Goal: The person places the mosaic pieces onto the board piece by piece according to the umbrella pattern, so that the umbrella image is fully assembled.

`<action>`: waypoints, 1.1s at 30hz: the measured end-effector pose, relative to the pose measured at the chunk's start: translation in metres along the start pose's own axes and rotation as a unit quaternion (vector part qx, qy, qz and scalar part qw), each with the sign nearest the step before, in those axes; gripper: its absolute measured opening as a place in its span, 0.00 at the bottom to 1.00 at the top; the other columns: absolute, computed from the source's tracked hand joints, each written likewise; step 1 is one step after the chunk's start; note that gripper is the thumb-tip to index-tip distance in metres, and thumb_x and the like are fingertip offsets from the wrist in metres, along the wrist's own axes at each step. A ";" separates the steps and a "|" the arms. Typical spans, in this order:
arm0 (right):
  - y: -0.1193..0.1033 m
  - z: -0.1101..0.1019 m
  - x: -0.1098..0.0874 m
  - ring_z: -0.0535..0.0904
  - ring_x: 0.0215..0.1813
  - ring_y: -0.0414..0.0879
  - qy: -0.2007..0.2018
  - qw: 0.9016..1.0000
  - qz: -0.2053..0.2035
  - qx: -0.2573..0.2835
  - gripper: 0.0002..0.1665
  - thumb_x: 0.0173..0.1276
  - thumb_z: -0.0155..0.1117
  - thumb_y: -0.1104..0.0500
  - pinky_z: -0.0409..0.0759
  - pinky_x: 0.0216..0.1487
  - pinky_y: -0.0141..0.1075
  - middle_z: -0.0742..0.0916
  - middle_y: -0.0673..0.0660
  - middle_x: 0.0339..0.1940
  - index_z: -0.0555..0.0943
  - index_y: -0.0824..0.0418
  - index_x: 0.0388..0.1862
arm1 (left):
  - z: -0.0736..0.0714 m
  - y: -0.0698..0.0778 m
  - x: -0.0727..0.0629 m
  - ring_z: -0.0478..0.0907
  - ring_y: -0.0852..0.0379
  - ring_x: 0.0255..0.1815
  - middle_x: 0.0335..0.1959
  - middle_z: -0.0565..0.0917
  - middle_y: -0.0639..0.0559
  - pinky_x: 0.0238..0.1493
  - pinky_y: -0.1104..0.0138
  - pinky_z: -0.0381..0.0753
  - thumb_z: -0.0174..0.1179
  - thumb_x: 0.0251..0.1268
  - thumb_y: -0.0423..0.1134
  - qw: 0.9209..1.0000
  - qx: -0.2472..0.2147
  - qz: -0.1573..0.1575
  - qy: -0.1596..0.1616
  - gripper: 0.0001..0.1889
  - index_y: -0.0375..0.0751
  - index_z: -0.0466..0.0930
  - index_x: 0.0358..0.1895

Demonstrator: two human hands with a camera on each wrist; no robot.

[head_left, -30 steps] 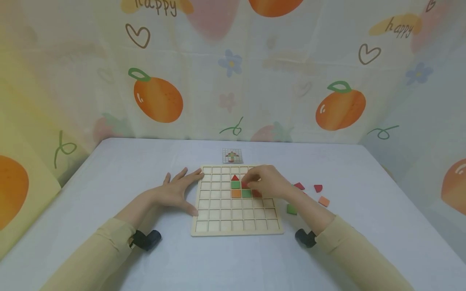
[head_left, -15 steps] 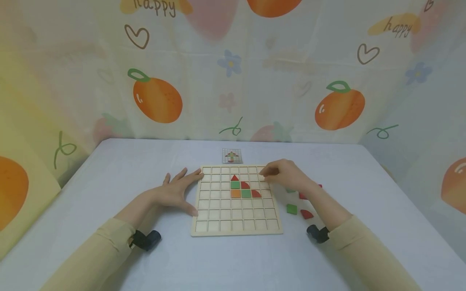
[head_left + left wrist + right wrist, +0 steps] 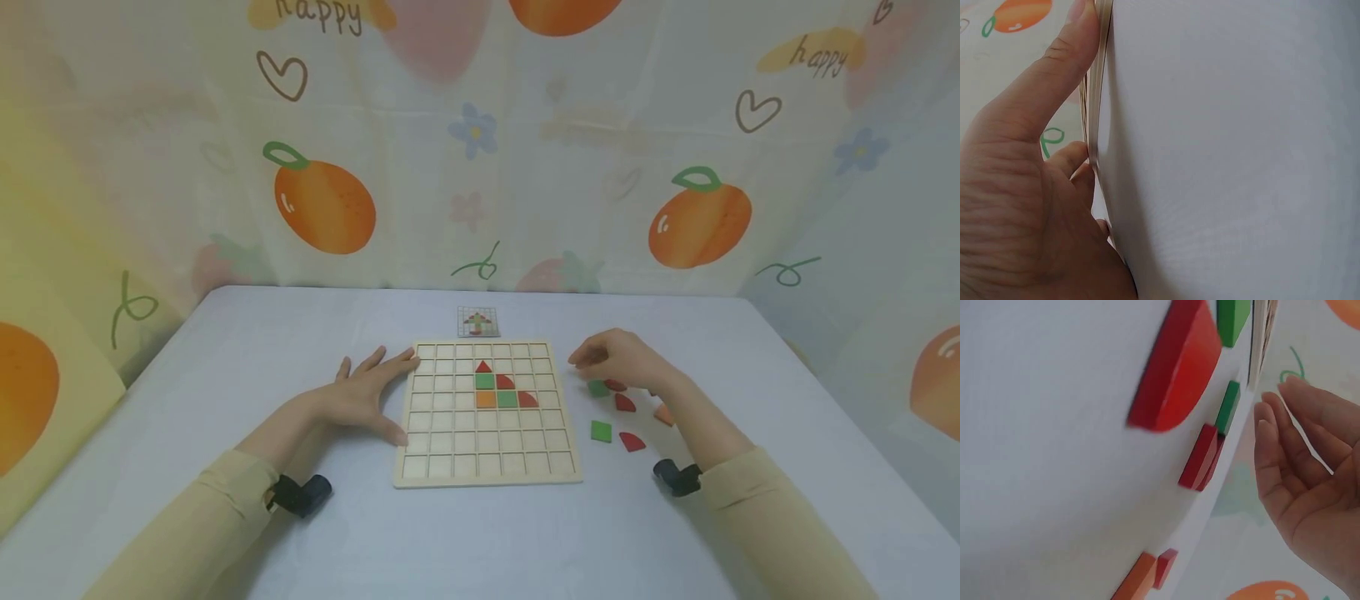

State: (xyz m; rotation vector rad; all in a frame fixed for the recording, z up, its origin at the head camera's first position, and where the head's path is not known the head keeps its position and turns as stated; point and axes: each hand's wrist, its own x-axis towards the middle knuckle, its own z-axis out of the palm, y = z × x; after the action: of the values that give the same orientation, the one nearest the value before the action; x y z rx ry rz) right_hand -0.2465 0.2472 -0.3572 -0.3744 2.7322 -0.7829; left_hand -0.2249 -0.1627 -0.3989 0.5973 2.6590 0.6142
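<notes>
A wooden grid board [image 3: 450, 462] lies on the white table. Set in its cells are a red triangle [image 3: 483, 367], green squares [image 3: 485, 382], an orange square [image 3: 487, 399] and red quarter-round pieces [image 3: 505, 382]. My left hand [image 3: 358, 397] has its fingers spread, thumb and fingertips against the board's left edge. Nothing is in my right hand [image 3: 618, 360], which hovers just right of the board with loosely bent fingers. Below it lie a green piece [image 3: 597, 388] and red pieces [image 3: 626, 403]; in the right wrist view a red quarter-round block [image 3: 1179, 369] shows large.
A small picture card [image 3: 477, 322] with a coloured pattern on a grid lies behind the board. Toward the front right are a green square [image 3: 601, 431] and a red quarter-round piece [image 3: 632, 442]. The right forearm partly covers an orange piece [image 3: 663, 415].
My right hand has let go of a red quarter-round piece in the board and moved right, off the board to above the loose pieces. My left hand has stayed at the board's edge.
</notes>
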 end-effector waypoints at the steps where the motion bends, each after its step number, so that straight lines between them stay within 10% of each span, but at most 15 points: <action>1: 0.001 -0.001 -0.001 0.82 0.48 0.46 -0.001 1.000 0.007 0.001 0.14 0.67 0.67 0.58 0.82 0.57 0.45 0.89 0.55 0.50 0.86 0.55 0.51 | 0.000 0.000 0.000 0.31 0.35 0.83 0.84 0.45 0.53 0.70 0.26 0.24 0.76 0.37 0.65 1.000 0.000 0.000 0.000 0.64 0.53 0.49 0.80; 33: 0.015 0.001 -0.007 0.83 0.50 0.49 -0.022 0.999 0.024 0.001 0.18 0.57 0.70 0.69 0.84 0.55 0.45 0.90 0.56 0.47 0.87 0.56 0.47 | -0.001 0.000 -0.002 0.32 0.35 0.83 0.84 0.46 0.52 0.70 0.26 0.24 0.76 0.36 0.64 1.000 -0.005 0.004 0.004 0.64 0.52 0.50 0.80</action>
State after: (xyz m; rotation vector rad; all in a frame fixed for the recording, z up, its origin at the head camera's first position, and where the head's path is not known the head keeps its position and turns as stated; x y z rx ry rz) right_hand -0.2427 0.2609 -0.3644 -0.3202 2.6890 -0.7547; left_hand -0.2237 -0.1635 -0.3974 0.6036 2.6610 0.6320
